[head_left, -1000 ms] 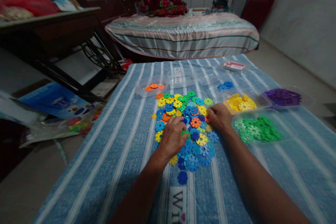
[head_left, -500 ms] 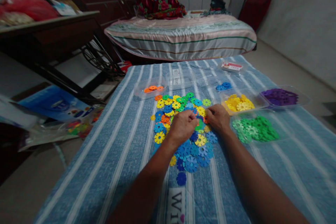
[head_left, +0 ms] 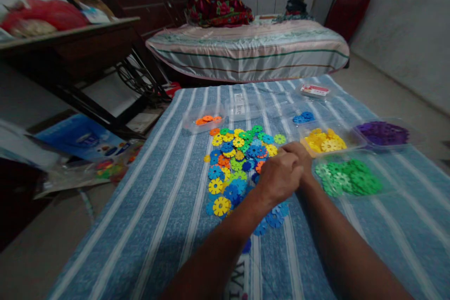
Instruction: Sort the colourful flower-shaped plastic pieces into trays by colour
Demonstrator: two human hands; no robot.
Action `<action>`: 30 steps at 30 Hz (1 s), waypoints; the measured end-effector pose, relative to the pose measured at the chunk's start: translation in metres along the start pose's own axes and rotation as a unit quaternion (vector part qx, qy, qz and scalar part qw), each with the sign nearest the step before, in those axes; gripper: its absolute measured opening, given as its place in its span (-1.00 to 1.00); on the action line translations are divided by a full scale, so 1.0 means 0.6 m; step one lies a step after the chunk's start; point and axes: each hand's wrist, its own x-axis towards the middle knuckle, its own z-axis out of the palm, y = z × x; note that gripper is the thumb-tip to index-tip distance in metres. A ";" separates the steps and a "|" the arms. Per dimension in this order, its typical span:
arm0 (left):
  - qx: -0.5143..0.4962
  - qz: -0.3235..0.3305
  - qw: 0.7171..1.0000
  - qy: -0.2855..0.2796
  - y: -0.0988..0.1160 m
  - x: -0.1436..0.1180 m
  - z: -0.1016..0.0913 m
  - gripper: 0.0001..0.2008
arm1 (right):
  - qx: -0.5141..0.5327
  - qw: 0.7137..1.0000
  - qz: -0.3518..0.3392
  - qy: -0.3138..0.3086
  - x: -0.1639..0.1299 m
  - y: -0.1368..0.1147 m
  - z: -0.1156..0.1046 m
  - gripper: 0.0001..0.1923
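Note:
A loose pile of notched plastic discs (head_left: 221, 206), in yellow, blue, green and orange, lies on the striped cloth. Over its right edge my left hand (head_left: 281, 176) is curled closed, right up against my right hand. My right hand (head_left: 298, 152) sits just behind it, fingers bent inward and partly covered. Whatever either hand may hold is hidden by the fingers. Beside my right hand are a clear tub of yellow discs (head_left: 325, 140) and a clear tub of green discs (head_left: 348, 177). My left forearm covers part of the blue discs.
A tub of purple discs (head_left: 382, 132) stands at the right. Farther back are a tub with orange discs (head_left: 208, 120), a tub with blue discs (head_left: 303, 117) and a lidded box (head_left: 315, 90). A bed (head_left: 246, 49) lies beyond the blue striped cloth (head_left: 140, 197).
My left hand has moved right across the pile and now meets my right hand. Yellow and blue discs at the pile's left are uncovered. The view has shifted slightly.

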 end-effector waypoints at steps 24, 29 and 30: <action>0.236 -0.095 0.967 0.011 -0.082 -0.047 -0.048 -0.64 | 0.032 0.999 0.018 0.026 0.004 -0.010 -0.006 -0.68; 0.225 -0.070 0.972 -0.025 -0.078 -0.048 -0.023 -0.52 | 0.039 0.999 0.014 0.029 0.004 -0.009 -0.006 -0.69; 0.219 -0.062 0.973 -0.027 -0.075 -0.054 -0.019 -0.52 | 0.040 0.999 0.013 0.029 0.004 -0.008 -0.006 -0.70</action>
